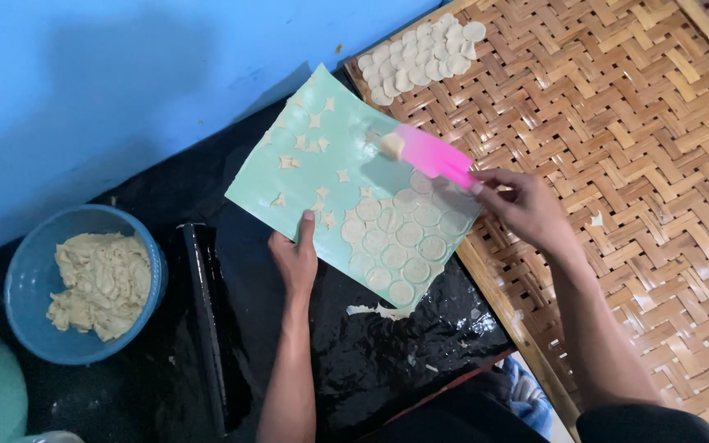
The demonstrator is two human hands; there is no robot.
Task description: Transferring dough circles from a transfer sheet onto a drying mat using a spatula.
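- My left hand [293,261] pinned the green sheet [322,164], fingers flat and spread.
- My right hand [523,205] gripped the pink scraper [432,154], a dough [392,145] scrap at its tip.
- Step, I judged: lifting scraps; the next stroke needed a shallow blade beside the discs [404,238].

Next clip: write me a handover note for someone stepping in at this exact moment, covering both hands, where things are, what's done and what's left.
Left hand: pressing the near edge of the green sheet.
Right hand: gripping a pink scraper, a dough bit on its tip.
Done: a batch of dough rounds lies on the woven bamboo tray.
Left: cut rounds on the sheet's near end; star-shaped scraps at the far end.
Blue bowl holds more dough.
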